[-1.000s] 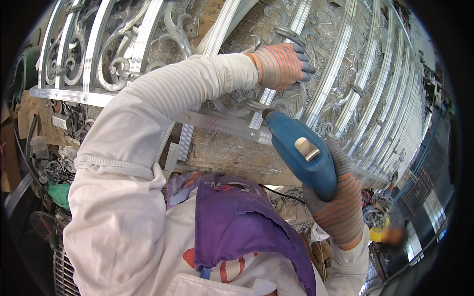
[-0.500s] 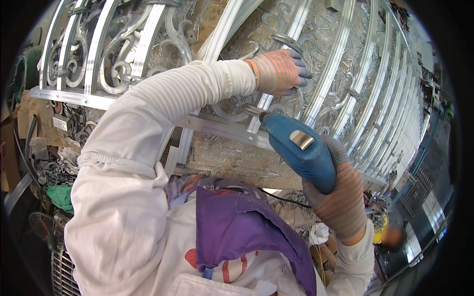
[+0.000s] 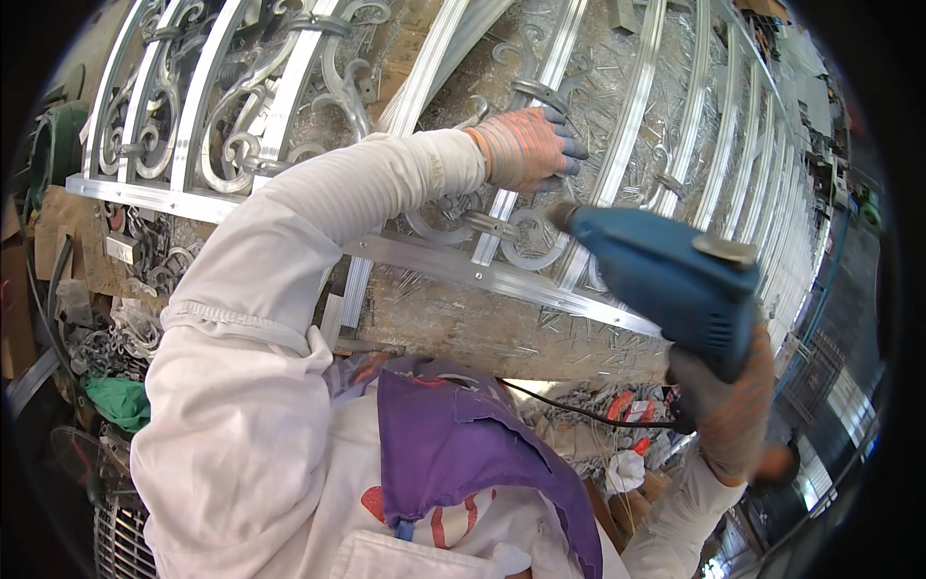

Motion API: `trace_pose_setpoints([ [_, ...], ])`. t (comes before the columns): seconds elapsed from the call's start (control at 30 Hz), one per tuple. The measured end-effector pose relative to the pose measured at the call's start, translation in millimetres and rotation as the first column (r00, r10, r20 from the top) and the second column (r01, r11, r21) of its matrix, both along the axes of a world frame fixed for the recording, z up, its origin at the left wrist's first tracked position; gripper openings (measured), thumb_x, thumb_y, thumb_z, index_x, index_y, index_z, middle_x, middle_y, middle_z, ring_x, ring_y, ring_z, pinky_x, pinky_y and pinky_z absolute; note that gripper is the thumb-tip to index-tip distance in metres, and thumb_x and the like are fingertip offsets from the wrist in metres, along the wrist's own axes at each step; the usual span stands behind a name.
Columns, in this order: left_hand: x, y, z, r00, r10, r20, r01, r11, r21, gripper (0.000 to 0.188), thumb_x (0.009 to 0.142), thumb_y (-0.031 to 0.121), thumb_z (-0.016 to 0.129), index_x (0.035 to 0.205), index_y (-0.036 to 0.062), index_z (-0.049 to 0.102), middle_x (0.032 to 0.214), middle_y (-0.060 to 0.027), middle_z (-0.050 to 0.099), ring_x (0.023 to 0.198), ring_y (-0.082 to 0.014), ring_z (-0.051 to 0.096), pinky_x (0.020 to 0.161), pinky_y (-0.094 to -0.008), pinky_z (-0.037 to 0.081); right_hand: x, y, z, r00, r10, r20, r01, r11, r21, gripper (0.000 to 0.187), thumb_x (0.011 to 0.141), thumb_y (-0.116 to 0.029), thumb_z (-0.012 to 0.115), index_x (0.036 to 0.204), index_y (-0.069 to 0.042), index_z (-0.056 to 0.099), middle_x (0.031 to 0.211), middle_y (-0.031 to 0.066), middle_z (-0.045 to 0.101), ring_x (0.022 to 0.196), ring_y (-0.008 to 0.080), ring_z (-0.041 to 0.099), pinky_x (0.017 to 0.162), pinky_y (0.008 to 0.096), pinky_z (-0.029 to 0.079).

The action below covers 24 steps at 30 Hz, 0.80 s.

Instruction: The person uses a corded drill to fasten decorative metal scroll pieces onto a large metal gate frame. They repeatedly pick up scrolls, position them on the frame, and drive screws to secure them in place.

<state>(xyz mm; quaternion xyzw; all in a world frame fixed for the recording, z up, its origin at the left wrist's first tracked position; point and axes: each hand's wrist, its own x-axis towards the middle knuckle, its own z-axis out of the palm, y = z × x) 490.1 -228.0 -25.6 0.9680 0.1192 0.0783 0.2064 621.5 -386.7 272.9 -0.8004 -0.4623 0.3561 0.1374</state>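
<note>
My right hand (image 3: 728,405), in a grey and orange striped glove, is wrapped round the handle of a blue power drill (image 3: 666,275). The drill is smeared by motion and points left, its tip apart from the metalwork. My left hand (image 3: 529,150), in a similar glove, lies over an upright aluminium bar (image 3: 497,217), its fingers curled round the far side. Just above that hand a grey collar (image 3: 538,95) encircles the same bar. Below it, a second collar (image 3: 490,225) joins the bar to curled scrolls (image 3: 533,253). A flat rail (image 3: 453,267) crosses the bars' lower ends.
A worktable (image 3: 453,333) strewn with metal pins and shavings lies under the railing. Another scrolled panel section (image 3: 193,198) stands at the left. A black cable (image 3: 569,410) runs below the table edge. Scrap pieces and a green bag (image 3: 118,400) lie at lower left.
My right hand has swung the drill right, away from the lower collar, which now shows. My left hand keeps its place on the bar, shifting slightly left in view.
</note>
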Motion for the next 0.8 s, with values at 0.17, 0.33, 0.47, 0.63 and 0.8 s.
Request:
trace_pose_setpoints([
  [0.17,2,-3,7,0.999,-0.016,-0.039,0.015,1.0,-0.004,0.042,0.095,0.031,0.065,0.134,0.0161,0.067,0.148,-0.0057,0.058,0.134,-0.0293,0.056,0.116,-0.0453,0.04,5,31,2,0.988,-0.155,-0.016,0.156,0.979,0.129,0.052,0.085,-0.02,0.079,0.129,0.0,0.06,0.093,0.0089,0.073,0.069,0.0118,0.066,0.061,0.0253,0.053],
  [0.33,3,-1,-5,0.999,-0.022,0.034,0.022,1.0,-0.002,0.04,0.098,0.031,0.062,0.134,0.0151,0.068,0.147,-0.0058,0.059,0.131,-0.0293,0.057,0.115,-0.0452,0.041,10,69,-38,0.993,-0.109,-0.046,0.115,0.98,0.163,0.042,0.087,-0.017,0.078,0.121,0.002,0.061,0.084,0.0062,0.069,0.062,0.0107,0.064,0.057,0.0252,0.052],
  [0.47,2,1,-2,0.998,-0.045,0.044,0.046,0.999,-0.027,0.041,0.093,0.03,0.065,0.13,0.0133,0.069,0.145,-0.0056,0.061,0.131,-0.029,0.057,0.115,-0.0442,0.041,14,84,-55,0.991,-0.097,-0.091,0.108,0.988,0.115,0.05,0.085,-0.019,0.079,0.126,0.002,0.06,0.082,0.006,0.067,0.061,0.0129,0.065,0.053,0.0277,0.052],
  [0.63,3,0,-7,0.997,-0.017,0.079,0.019,1.0,-0.02,0.037,0.089,0.027,0.066,0.122,0.0117,0.072,0.14,-0.0065,0.063,0.129,-0.0298,0.058,0.112,-0.045,0.042,17,105,-66,0.999,-0.025,-0.032,0.027,0.998,0.065,0.055,0.085,-0.021,0.079,0.13,0.002,0.058,0.084,0.0069,0.068,0.061,0.0135,0.065,0.051,0.0272,0.052],
  [0.8,4,-5,-27,0.974,0.065,0.216,-0.061,0.998,-0.024,0.017,0.082,0.029,0.068,0.088,0.0147,0.075,0.099,-0.0036,0.069,0.1,-0.0259,0.067,0.095,-0.0434,0.047,31,122,-82,0.924,0.31,0.224,-0.347,0.926,0.151,0.054,0.084,-0.019,0.074,0.131,0.001,0.06,0.102,0.0171,0.071,0.092,0.0273,0.07,0.083,0.0382,0.055],
])
